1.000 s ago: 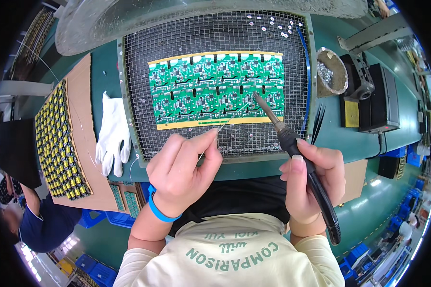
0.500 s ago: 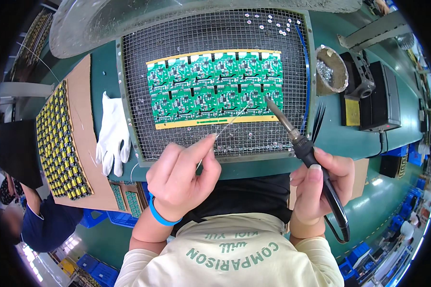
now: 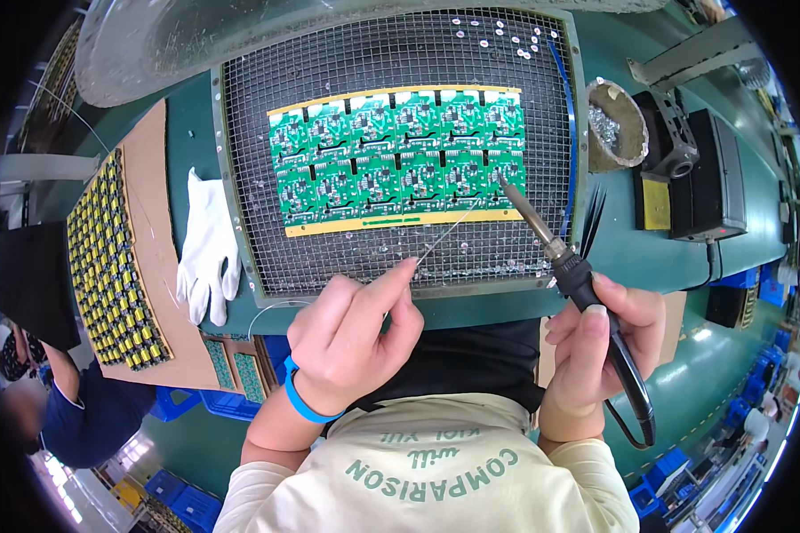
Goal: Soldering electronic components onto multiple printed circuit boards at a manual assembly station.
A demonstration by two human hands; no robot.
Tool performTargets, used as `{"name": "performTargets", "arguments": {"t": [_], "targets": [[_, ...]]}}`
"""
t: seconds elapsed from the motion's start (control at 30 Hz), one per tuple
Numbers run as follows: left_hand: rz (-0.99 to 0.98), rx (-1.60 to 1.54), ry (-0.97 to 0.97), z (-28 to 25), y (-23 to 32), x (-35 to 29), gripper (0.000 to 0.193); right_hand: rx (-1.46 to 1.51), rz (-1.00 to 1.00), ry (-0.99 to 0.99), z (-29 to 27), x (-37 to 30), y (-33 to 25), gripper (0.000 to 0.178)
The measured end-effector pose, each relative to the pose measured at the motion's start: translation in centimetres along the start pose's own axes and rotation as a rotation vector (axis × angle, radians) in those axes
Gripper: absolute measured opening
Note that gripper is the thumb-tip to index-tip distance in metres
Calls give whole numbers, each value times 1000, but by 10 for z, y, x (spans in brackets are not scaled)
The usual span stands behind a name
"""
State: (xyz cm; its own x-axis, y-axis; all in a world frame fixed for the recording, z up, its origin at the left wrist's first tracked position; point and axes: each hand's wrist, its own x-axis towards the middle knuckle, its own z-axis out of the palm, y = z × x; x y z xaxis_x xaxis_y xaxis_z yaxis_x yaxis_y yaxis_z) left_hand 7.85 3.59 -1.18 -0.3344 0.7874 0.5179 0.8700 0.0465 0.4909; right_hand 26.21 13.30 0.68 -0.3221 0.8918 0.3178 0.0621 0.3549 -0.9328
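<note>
Silver wire [image 3: 439, 242] — between tight left fingertips [image 3: 404, 270]

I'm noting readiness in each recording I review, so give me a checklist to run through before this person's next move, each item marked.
1. Right hand grips the black-handled soldering iron with a metal tip: ok.
2. Left hand pinches the thin, silvery wire: ok.
3. Green rectangular circuit-board panel with yellow edge strips lies within the framed dark metal mesh: ok.
4. Iron's tip touches the panel: cannot tell; it overlaps the right end in this view.
5. Wire's far end meets the iron's tip: not ok; a gap shows.
6. White fabric glove is off the panel: ok.
</note>
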Motion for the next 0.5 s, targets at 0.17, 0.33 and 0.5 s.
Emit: {"name": "performTargets", "arguments": {"t": [0.17, 0.33, 0.5], "targets": [[-21, 20, 2, -3, 0, 0, 32, 8, 12, -7, 0, 0, 0, 20], [-24, 22, 30, -5, -4, -1, 32, 12, 26, 12, 3, -2, 2, 19], [-37, 35, 25, -8, -6, -3, 32, -83, -34, -53, 4, -2, 6, 18]]}}
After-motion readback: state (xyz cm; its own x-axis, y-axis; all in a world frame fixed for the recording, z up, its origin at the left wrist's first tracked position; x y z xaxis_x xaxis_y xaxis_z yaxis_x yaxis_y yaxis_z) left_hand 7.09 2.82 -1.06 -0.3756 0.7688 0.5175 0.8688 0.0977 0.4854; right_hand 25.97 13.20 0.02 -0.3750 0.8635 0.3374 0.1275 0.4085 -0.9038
